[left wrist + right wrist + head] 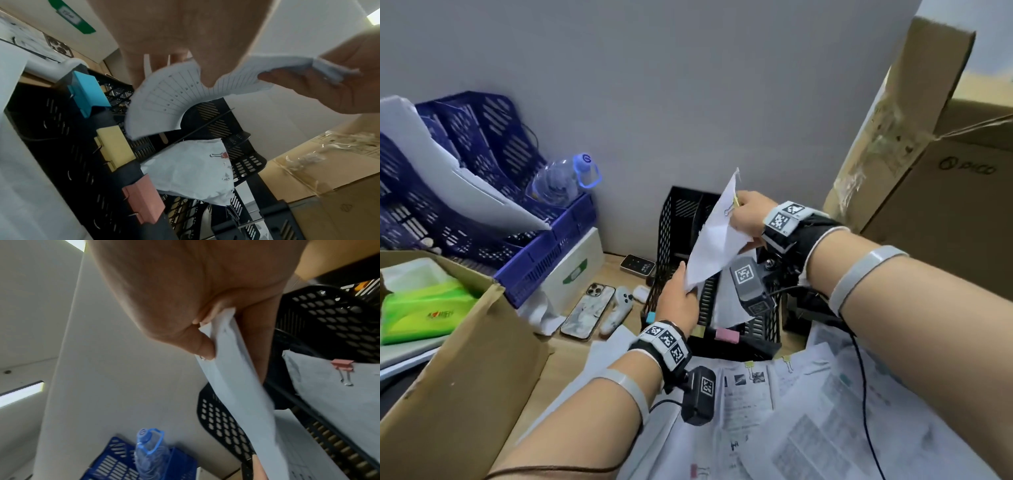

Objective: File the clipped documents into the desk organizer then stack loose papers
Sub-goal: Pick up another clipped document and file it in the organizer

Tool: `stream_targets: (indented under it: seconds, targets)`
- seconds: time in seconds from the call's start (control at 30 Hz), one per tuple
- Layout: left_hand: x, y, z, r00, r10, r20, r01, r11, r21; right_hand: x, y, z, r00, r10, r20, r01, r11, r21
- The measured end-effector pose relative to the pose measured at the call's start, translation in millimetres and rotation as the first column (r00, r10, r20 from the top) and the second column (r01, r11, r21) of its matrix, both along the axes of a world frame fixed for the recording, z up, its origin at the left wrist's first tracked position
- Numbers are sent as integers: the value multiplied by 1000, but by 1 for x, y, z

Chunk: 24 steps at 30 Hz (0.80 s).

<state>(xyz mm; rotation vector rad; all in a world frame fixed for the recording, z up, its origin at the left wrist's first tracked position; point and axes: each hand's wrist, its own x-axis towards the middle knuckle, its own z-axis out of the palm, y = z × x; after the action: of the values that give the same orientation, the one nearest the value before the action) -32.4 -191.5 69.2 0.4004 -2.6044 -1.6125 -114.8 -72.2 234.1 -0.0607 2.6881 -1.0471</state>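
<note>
Wooden desk (571, 359) carries: black mesh organizer (678, 222), printed sheets (808, 411) spread at front (some with binder clips), phone (588, 311), white controller (617, 309), white box (571, 270), cardboard box (465, 370) at left.

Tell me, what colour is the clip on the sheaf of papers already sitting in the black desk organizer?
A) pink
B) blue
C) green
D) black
A: the filed papers standing in the black desk organizer carry a pink binder clip at their top edge, seen in both wrist views, while the left hand and right hand hold another clipped document above the organizer.
</note>
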Motion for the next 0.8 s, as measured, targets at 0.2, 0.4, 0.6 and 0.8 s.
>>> stream_targets:
  seconds: [0.2,0.4,0.6,0.8]
  targets:
    - [-34,0,-14,979,-173,110,180,982,-63,-12,2,-24,995,-49,-86,50,999,4]
    - [-50,-5,-33,950,-233,207,231,972,36,-10,-5,-51,971,-89,220,118,986,-119]
    - [-49,0,-44,958,-185,219,208,974,-85,0,2,-74,903,-99,419,248,914,-319]
    - [-18,25,-58,971,-130,199,144,988,-58,37,57,-116,881,-200,428,353,881,-316]
